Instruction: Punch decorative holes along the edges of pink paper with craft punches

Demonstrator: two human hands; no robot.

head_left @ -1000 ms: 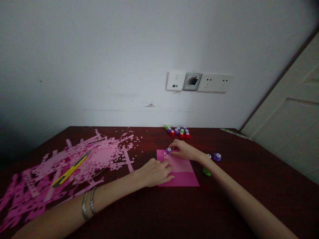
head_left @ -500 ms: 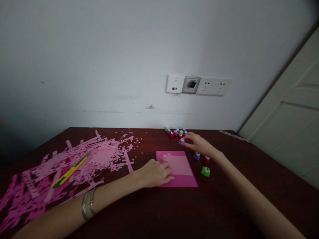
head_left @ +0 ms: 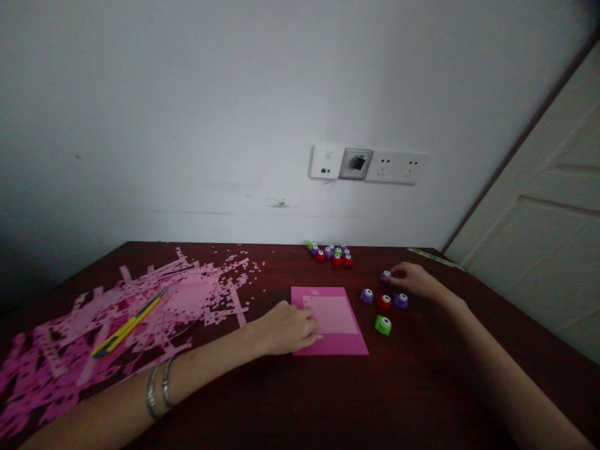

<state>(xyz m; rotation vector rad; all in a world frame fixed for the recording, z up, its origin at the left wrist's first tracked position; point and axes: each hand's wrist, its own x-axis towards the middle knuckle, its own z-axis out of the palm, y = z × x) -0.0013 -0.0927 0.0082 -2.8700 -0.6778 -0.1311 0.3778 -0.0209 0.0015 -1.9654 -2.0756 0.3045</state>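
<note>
My left hand (head_left: 293, 328) lies over the left edge of a dark pink sheet (head_left: 328, 345), its fingers stretched and slightly apart. Those fingertips press on a smaller light pink sheet (head_left: 330, 314) placed on top. Small cut-out pieces (head_left: 315, 292) sit near its upper edge. Off to the right, my right hand (head_left: 412, 280) pinches a small purple craft punch (head_left: 385, 275) at table height. Closer to me stand another purple punch (head_left: 366, 295), a red punch (head_left: 384, 302), a third purple punch (head_left: 400, 300) and a green punch (head_left: 383, 325).
A heap of punched pink paper strips (head_left: 154, 306) covers the left of the table, with a yellow utility knife (head_left: 130, 323) on it. Several more punches (head_left: 329, 253) cluster by the wall. A flat strip (head_left: 435, 257) lies at the back right. Wall sockets (head_left: 384, 167) are above.
My right hand has moved right with the purple punch, away from the cluster at the back. My left hand stays on the paper. The view has shifted slightly.
</note>
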